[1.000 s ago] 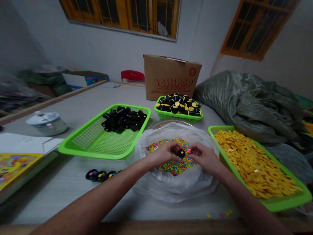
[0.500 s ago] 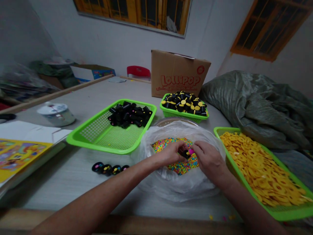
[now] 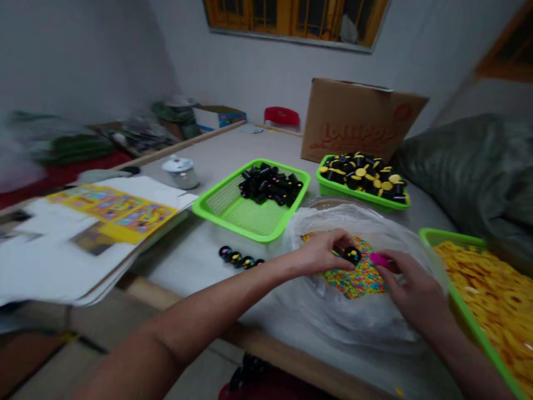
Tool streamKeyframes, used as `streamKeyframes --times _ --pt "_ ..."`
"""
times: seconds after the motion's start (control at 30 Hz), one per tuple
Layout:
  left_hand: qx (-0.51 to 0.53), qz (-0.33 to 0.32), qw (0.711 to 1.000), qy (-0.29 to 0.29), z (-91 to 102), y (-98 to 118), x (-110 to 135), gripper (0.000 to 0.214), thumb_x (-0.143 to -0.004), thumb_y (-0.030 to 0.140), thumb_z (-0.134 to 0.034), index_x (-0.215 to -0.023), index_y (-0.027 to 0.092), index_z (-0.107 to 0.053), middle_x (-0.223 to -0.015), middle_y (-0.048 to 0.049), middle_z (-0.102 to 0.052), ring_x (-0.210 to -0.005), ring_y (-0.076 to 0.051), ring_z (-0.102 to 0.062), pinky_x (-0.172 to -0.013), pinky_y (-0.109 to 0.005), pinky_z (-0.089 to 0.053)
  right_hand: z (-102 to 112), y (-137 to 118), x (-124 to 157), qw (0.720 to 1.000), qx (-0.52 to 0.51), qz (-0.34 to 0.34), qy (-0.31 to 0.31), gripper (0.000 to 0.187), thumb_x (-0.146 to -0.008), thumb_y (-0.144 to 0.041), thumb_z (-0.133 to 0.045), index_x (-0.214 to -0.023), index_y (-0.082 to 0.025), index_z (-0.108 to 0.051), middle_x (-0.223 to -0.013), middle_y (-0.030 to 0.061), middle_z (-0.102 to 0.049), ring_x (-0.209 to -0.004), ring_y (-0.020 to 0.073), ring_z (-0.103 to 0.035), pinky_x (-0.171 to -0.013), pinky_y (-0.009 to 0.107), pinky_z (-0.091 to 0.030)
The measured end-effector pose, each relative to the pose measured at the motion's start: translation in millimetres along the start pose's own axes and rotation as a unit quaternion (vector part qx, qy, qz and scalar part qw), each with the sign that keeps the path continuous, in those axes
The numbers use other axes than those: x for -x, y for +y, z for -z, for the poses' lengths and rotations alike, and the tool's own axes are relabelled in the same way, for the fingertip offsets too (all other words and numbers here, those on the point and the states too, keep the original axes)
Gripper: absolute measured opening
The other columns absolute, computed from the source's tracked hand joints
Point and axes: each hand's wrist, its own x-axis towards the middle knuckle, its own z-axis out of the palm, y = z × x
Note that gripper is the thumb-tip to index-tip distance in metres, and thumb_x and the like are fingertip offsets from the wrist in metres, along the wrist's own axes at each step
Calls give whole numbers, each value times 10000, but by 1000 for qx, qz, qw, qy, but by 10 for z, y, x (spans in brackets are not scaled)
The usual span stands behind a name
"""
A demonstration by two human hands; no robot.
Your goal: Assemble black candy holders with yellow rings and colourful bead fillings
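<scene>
Filling seems underway over plastic bag [image 3: 350, 328]: left hand [image 3: 327, 251] closed around black cylinder [image 3: 353, 255], right hand [image 3: 410, 280] pinching pink piece [image 3: 378, 259]; steadiness needed next.

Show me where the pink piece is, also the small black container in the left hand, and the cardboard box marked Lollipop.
Pink piece [image 3: 378, 259], head view: middle of its visible side.
Black container [image 3: 347, 256], head view: left part of its rim.
Cardboard box [image 3: 353, 114], head view: front panel, above the lettering.

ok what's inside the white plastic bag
Small multicoloured pellets show in the bag. The left hand, holding a black container, covers some; whatever lies beneath the top layer is hidden.
</scene>
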Motion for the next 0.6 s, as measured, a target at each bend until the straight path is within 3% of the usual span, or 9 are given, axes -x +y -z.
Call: streamKeyframes --times 0.1,0.2,0.27,0.33,0.43,0.53,0.6 --pt "-14 1 997 75 301 261 532 384 -666 193 -724 -1024 158 -590 -973 -41 -641 -849 -146 -602 -787 -284 -496 -180 155 138 995 -3 -85 -57 395 -853 -500 -438 -1051 -209 -617 -887 66 -693 -661 208 -649 -574 324 -511" --pt "-94 62 974 195 537 415 1215 356 -697 242 -711 -1029 165 -607 -958 -40 -651 -826 -152 -610 -790 -294 -511 -298 206 224 985 -12 -143 -96 457 -803 -580 -445 -1038 -239 -639 -877 66 -703 -639 239 -650 -539 349 -500" --pt "-139 95 947 275 630 365 1632 339 -704 264 -709 -1015 169 -611 -968 -49 -647 -866 -173 -614 -810 -319 -518 -300 184 232 981 -24 -162 -101 483 -774 -617 -445 -1018 -251 -645 -887 71 -707 -661 263 -655 -546 369 -502" --pt "-183 116 919 328 673 182 1936 313 -721 272 -690 -1010 182 -611 -1002 -55 -626 -910 -185 -607 -827 -344 -520 -275 158 213 978 -24 -168 -117 495 -768 -638 -423 -1003 -267 -650 -904 77 -710 -687 285 -660 -561 394 -507" --pt "-245 148 895 341 649 -212 2119 283 -745 256 -652 -1020 203 -609 -988 -46 -592 -882 -175 -594 -808 -356 -521 -265 167 196 975 -5 -174 -141 522 -770 -658 -390 -1017 -280 -652 -932 92 -712 -682 307 -664 -551 420 -505" --pt "-267 177 881 348 583 -529 2071 300 -737 236 -634 -1032 200 -588 -981 -46 -581 -869 -176 -587 -811 -360 -514 -324 237 243 975 9 -168 -148 523 -773 -661 -393 -1035 -287 -649 -927 100 -713 -596 300 -651 -486 413 -483" --pt "-248 182 878 368 554 -616 2029 353 -729 237 -628 -1070 192 -549 -1006 -56 -585 -879 -179 -592 -806 -353 -517 -378 288 294 980 -8 -142 -141 480 -791 -624 -422 -1044 -281 -643 -922 101 -714 -579 290 -650 -469 399 -478"
